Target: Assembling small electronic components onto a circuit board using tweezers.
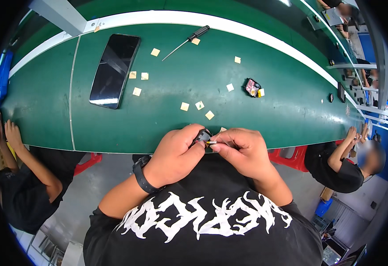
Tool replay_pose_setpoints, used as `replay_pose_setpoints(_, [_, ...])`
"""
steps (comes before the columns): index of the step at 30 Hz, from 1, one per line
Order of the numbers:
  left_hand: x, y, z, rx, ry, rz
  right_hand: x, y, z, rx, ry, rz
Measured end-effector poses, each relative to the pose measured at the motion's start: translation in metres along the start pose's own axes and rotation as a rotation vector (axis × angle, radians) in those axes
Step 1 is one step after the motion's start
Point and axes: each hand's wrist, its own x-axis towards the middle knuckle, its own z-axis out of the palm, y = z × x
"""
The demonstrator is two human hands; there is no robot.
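Surface: I log a long green work belt (pixel 171 115) with a white far edge, running through a workshop where other seated people work at both sides. On it I count a black slab-shaped phone (pixel 114 70) lying face up, a slim black-handled screwdriver (pixel 186 41), many small tan paper squares (pixel 184 106) scattered about, and a small black part with a pink face (pixel 252 87). Held item: a small black plastic component (pixel 202 135), at the belt's near edge, its long axis running roughly left to right, a thin yellowish tip pointing toward the right hand. My left hand (pixel 172 155) curls closed round it; my right hand (pixel 242 148) pinches that tip with thumb and forefinger. Most of the component is hidden by the fingers; I cannot tell its full shape.
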Motion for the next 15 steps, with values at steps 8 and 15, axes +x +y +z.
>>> replay_pose_setpoints(8, [-0.001,-0.002,0.007,0.149,0.066,0.163,-0.001,-0.004,0.003,-0.038,0.045,0.04])
replay_pose_setpoints(15, [0.001,-0.01,0.005,0.234,-0.008,0.189,-0.001,0.005,0.008,0.09,0.053,0.041])
